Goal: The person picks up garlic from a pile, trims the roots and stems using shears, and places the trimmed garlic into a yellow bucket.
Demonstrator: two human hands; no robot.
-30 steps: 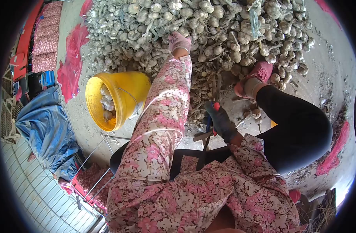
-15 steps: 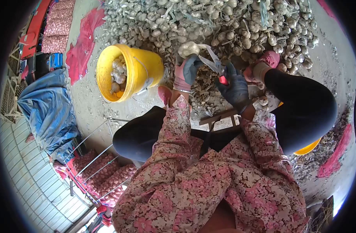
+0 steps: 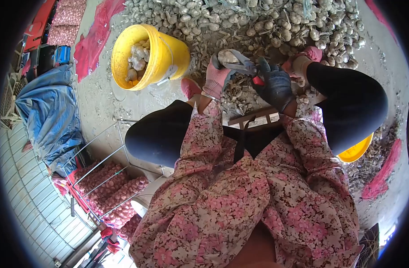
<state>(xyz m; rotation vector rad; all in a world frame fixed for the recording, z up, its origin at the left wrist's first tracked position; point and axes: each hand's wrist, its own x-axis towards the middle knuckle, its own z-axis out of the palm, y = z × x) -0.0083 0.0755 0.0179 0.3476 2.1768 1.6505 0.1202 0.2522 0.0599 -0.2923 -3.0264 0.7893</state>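
A garlic bulb (image 3: 227, 56) is gripped in my left hand (image 3: 217, 76), which wears a pink and grey glove. In a dark glove, my right hand (image 3: 275, 85) is closed round the red handle of a pair of shears (image 3: 246, 67). The shears' blades point left and lie against the bulb's lower side, close to my left fingers. Whether they touch the bulb's stem or roots cannot be made out. Beneath both hands lie dry trimmings (image 3: 242, 94) on the floor. A large heap of garlic (image 3: 280, 22) spreads just beyond them.
A yellow bucket (image 3: 175, 58) with garlic bulbs inside lies tipped to the left of my hands. Another yellow container (image 3: 356, 149) shows by my right knee. Filled net sacks (image 3: 110, 190), a blue tarp (image 3: 52, 114) and a metal rail frame (image 3: 120, 129) stand at the left.
The bulb has turned in my left hand, and its long stem no longer shows. The shears' blades have come up against it. The view has shifted slightly.
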